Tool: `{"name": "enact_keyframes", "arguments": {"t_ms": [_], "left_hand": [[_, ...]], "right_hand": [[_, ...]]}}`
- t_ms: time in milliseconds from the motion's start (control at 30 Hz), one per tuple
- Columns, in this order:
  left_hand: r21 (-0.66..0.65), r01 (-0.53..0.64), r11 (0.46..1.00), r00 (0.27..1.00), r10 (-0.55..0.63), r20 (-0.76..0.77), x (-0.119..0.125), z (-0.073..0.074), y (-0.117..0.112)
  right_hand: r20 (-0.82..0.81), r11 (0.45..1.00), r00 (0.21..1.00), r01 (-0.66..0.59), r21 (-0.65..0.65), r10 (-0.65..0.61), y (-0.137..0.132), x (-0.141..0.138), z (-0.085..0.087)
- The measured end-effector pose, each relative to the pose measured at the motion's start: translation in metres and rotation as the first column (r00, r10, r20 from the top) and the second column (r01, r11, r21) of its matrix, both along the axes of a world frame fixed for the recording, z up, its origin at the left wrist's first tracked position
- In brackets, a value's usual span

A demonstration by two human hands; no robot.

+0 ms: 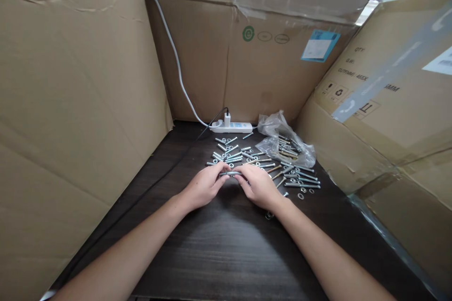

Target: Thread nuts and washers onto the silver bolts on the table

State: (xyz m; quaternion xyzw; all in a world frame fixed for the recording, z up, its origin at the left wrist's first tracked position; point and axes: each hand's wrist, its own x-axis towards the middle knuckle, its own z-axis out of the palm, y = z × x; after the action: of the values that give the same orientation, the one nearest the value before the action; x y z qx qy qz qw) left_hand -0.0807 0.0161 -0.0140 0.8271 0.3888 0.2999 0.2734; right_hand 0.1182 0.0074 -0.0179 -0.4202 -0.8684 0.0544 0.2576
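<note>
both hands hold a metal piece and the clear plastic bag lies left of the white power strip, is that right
Not quite: the head view shows the clear plastic bag to the right of the white power strip. The left hand and right hand do hold a metal piece.

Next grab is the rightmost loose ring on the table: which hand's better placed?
Probably the right hand: it is nearer the rightmost ring, with the left hand farther off. Both hold the metal piece, so the left would likely need to support it alone.
</note>
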Motion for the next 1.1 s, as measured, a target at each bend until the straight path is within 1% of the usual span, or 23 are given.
{"name": "enact_keyframes", "arguments": {"t_ms": [100,233,333,433,533,600,700,800,900,1000,1100], "left_hand": [[0.014,-0.043,0.999,0.999,0.043,-0.025,0.0,0.002,0.0],[0.064,-0.058,0.996,0.997,0.062,-0.056,0.0,0.003,-0.001],[0.104,-0.028,0.994,0.998,0.033,-0.045,0.002,0.001,-0.003],[0.123,-0.001,0.992,1.0,0.005,-0.03,0.004,-0.001,-0.003],[0.127,-0.006,0.992,0.999,0.011,-0.042,0.005,-0.003,-0.002],[0.123,-0.03,0.992,0.997,0.038,-0.063,0.004,-0.005,0.001],[0.134,-0.054,0.989,0.991,0.07,-0.114,0.002,-0.008,0.003],[0.149,-0.04,0.988,0.98,0.068,-0.184,-0.002,-0.013,0.005],[0.148,-0.025,0.989,0.97,0.06,-0.235,-0.004,-0.017,0.006],[0.149,-0.006,0.989,0.967,0.043,-0.251,-0.005,-0.018,0.005],[0.145,-0.001,0.989,0.97,0.036,-0.242,-0.004,-0.015,0.004]], "right_hand": [[-0.001,1.0,1.0,0.026,0.017,-0.026,0.001,0.002,0.002],[-0.009,0.999,1.0,0.016,0.034,-0.016,-0.002,0.001,0.006],[0.0,0.999,1.0,-0.021,0.025,0.021,-0.005,-0.003,0.008],[0.025,0.999,0.999,-0.037,-0.019,0.037,-0.007,-0.007,0.008],[0.078,0.999,0.997,0.013,-0.049,-0.009,-0.007,-0.007,0.008],[0.112,0.997,0.992,0.066,-0.051,-0.06,-0.006,-0.005,0.007],[0.113,0.99,0.985,0.133,-0.047,-0.127,-0.004,-0.003,0.006],[0.099,0.982,0.978,0.186,-0.037,-0.181,-0.002,-0.002,0.004],[0.127,0.972,0.964,0.234,0.004,-0.233,0.001,-0.001,0.0],[0.168,0.96,0.946,0.276,0.037,-0.278,0.004,0.0,-0.005],[0.165,0.952,0.938,0.306,0.026,-0.306,0.006,0.001,-0.007]]}}
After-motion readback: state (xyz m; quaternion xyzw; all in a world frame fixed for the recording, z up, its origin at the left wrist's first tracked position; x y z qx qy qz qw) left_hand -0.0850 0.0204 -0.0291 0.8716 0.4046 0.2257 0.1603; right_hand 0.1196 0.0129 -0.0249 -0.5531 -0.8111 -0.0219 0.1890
